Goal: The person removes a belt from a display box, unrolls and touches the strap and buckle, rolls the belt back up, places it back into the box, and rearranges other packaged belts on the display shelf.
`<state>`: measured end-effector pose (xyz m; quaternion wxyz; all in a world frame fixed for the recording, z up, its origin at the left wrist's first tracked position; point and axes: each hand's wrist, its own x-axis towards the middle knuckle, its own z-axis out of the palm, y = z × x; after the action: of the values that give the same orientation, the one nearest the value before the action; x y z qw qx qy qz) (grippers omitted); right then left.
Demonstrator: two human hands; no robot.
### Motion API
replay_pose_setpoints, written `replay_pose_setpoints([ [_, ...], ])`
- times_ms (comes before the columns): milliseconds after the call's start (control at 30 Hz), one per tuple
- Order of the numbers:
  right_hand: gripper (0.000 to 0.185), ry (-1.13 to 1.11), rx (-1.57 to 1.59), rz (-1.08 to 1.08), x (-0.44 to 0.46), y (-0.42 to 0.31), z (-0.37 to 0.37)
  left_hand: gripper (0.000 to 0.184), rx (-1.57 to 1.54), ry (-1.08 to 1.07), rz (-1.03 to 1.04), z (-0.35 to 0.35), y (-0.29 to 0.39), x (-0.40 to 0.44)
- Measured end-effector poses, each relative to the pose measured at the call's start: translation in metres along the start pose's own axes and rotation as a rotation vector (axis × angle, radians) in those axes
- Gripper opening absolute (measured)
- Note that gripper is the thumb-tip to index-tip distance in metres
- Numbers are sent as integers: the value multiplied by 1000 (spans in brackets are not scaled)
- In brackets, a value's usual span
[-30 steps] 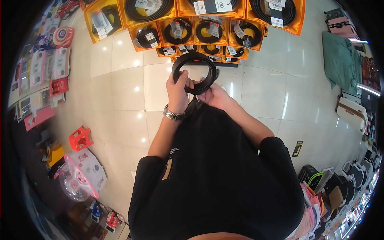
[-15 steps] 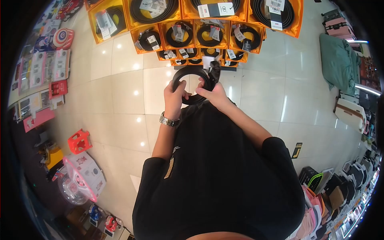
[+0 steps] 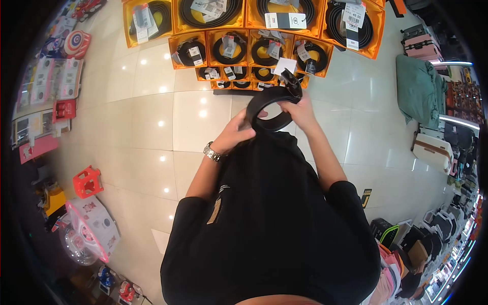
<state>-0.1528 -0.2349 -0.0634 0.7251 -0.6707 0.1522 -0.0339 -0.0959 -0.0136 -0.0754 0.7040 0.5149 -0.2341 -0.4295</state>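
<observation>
A coiled black belt (image 3: 257, 105) is held up in front of my body, with its dark buckle (image 3: 291, 83) at the upper right of the coil. A white tag (image 3: 285, 66) sticks up beside the buckle. My left hand (image 3: 237, 130), below a metal wristwatch, grips the left side of the coil; some of its fingers are hidden behind the belt. My right hand (image 3: 303, 113) is closed around the right side, just under the buckle. Ahead is a stepped display of orange boxes (image 3: 227, 49), each with a coiled, tagged belt in it.
Suitcases (image 3: 431, 152) and a green cover (image 3: 418, 91) stand along the right side. On the left are boxed toys (image 3: 63, 96), a red stool (image 3: 87, 182) and a pink-and-white box (image 3: 96, 226). Pale floor tiles (image 3: 137, 127) lie between.
The belt coil has moved to the right and turned, its buckle tilting. My left hand has shifted to the coil's lower left, and my right hand has moved higher, near the buckle.
</observation>
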Motion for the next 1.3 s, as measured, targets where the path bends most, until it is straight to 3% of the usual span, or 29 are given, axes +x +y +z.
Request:
replay_pose_setpoints([
  [67,24,37,-67,-66,-4,-27,0,71,-57,4,36,-7,0,2],
  [133,27,75,-135,-137,-8,-41,0,62,-41,60,83,-18,-7,1],
  [200,34,190,-367,-222,-10,-49,0,66,-185,42,-263,-26,-1,1],
  [233,37,195,-416,-232,-10,-53,2,82,-66,19,-349,-21,5,1],
  [267,37,196,-424,-236,-15,-60,5,82,-69,14,-341,-16,11,1],
  [333,36,170,-669,-321,-25,-83,14,92,-499,-153,-405,-9,19,2],
  [367,36,97,-680,-545,-22,-73,11,99,-620,-160,-380,-6,24,6],
  [400,35,39,-720,-717,-22,-79,17,92,-780,-170,-320,-6,26,11],
  [467,33,-123,-817,-882,-20,-83,17,80,-868,118,-358,7,48,20],
  [500,29,-168,-826,-942,-20,-85,19,68,-1038,12,-354,-1,45,19],
  [633,21,-229,-884,-1091,-17,-95,22,57,-886,-53,-274,-13,54,22],
  [733,27,-294,-993,-1128,-15,-101,18,43,-873,-84,-196,-19,60,23],
  [833,24,-324,-1072,-1156,-14,-102,19,22,-799,43,-203,-9,90,21],
  [933,12,-334,-1211,-1164,-13,-114,18,16,-652,62,-136,-10,100,26],
  [1133,11,-181,-1406,-1217,-3,-143,22,19,-460,147,-12,2,133,41],
  [1300,13,-184,-1469,-1259,6,-171,25,9,-411,137,12,4,171,59],
])
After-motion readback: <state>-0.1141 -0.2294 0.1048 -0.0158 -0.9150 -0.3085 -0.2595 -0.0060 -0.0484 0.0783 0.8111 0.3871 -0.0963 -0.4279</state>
